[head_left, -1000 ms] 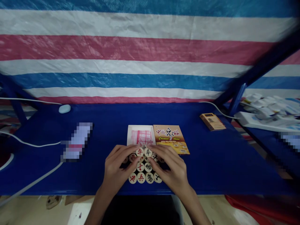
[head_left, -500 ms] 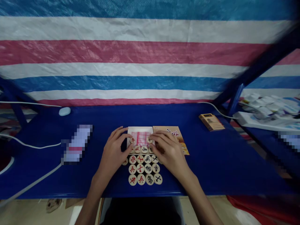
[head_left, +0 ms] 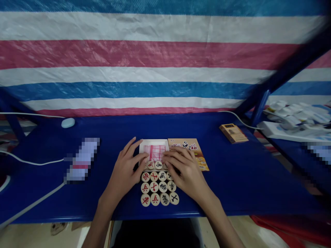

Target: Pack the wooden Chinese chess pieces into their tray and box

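A shallow white box stands on the blue table, with a folded red-lined sheet inside and a row of round Chinese chess pieces along its near side. At its left side my left hand is pinched, thumb and fingertips close together around a chess piece mostly hidden by them. Over the right side my right hand pinches another piece, covered by the fingers. Nearer to me, several red and black chess pieces lie in rows. The tan box lid lies right of the box, partly under my right hand.
A blurred-out phone with a cable lies at the left. Behind it is a pale blue case. A small tan cigarette-like packet sits at the back right, near a white power strip. A striped sheet hangs behind.
Both hands have closed in slightly over the box. The two pieces that showed between their fingertips are now hidden by the fingers. The view has shifted a little.
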Demonstrator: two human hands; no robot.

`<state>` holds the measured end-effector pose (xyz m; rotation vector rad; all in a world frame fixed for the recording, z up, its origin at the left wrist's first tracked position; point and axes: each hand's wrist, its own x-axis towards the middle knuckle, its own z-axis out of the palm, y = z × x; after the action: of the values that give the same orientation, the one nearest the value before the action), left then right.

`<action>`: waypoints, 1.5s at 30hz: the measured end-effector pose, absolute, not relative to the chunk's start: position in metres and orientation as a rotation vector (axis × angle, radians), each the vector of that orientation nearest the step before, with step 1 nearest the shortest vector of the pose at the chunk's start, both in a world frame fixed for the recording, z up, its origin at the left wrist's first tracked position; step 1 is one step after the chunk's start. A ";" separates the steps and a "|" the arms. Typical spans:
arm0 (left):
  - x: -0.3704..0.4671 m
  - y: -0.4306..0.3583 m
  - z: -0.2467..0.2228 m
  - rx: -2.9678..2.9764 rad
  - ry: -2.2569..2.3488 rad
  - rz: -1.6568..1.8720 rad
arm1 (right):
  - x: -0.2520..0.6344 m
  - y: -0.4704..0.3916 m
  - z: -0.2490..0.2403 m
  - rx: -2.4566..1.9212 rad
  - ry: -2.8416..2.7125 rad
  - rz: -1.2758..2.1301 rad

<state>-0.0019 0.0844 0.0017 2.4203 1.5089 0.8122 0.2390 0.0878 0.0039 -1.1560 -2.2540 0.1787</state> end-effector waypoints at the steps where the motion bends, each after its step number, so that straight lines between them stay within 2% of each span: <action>1: -0.003 0.084 0.001 2.412 1.508 0.827 | 0.239 0.088 0.004 -1.155 -2.242 0.182; 7: -0.007 0.082 -0.002 2.332 1.537 0.962 | 0.248 0.084 0.001 -1.183 -2.072 0.157; 13: -0.011 0.070 -0.011 2.108 1.794 1.023 | 0.264 0.076 -0.014 -1.286 -1.913 0.095; 24: -0.012 0.065 -0.016 1.904 1.751 1.002 | 0.265 0.079 -0.022 -1.248 -1.945 0.199; 32: -0.016 0.046 -0.012 1.933 1.818 1.141 | 0.269 0.059 -0.013 -1.281 -1.868 0.083; 39: -0.034 0.016 -0.016 2.266 1.687 0.909 | 0.285 0.026 -0.019 -1.268 -2.090 0.248; 45: -0.041 0.013 -0.016 2.265 1.634 0.735 | 0.288 0.024 -0.018 -1.312 -2.198 0.358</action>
<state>-0.0412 0.0129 -0.0157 2.2653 1.6336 0.7352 0.2885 0.0244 -0.0180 -1.3115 -2.1977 0.3579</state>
